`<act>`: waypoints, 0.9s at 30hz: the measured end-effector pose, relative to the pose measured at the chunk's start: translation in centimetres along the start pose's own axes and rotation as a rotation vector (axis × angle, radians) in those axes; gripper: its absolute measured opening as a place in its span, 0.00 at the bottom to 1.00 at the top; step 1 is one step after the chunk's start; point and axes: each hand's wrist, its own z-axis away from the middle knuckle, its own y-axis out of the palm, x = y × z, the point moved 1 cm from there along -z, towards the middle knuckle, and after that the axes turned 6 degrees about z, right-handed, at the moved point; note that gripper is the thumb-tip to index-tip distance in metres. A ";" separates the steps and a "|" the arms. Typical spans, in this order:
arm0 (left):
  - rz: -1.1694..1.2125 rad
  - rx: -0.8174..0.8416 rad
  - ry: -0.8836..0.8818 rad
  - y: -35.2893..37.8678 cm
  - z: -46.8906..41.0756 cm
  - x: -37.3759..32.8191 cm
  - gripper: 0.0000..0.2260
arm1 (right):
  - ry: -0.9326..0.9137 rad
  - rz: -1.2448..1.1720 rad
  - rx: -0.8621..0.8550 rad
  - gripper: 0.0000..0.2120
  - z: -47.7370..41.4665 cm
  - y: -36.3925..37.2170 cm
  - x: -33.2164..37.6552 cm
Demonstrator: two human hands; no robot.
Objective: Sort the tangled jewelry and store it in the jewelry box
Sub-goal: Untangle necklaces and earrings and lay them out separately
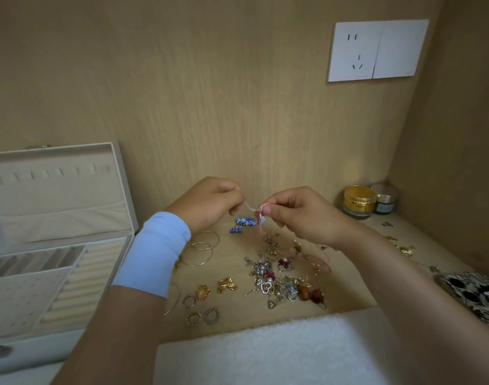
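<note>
two pinches on one thin silver chain (250, 208), above the wooden desk (237, 318): left fingers (233, 208), right fingers (278, 202) at its pink cord tangle (261, 225). i'd keep slack, tease, not pull. beige jewelry box (57, 218) open, left.

matt wood desk (232, 323), cloth-lined jewelry box (57, 207) — glossy metal hoops (200, 252)

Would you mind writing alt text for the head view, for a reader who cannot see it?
The left hand and right hand each pinch an end of a thin chain, held above a desk. Beneath lies a pile of tangled jewelry, with hoops and rings beside it. An open jewelry box stands at the left.
</note>
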 end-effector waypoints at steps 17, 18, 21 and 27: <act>0.137 0.019 0.039 0.9 -0.8 3.3 0.06 | 0.054 -0.194 -0.012 0.10 -1.3 0.1 -0.5; 0.141 0.042 0.032 1.1 -0.9 3.4 0.07 | 0.054 -0.209 -0.010 0.11 -1.3 0.2 -0.5; 0.190 0.087 0.010 1.8 -1.1 3.6 0.09 | 0.037 -0.246 -0.023 0.12 -1.3 0.3 -0.3; 0.305 0.085 -0.004 2.7 -1.3 3.7 0.09 | 0.002 -0.218 -0.062 0.10 -1.4 0.3 -0.5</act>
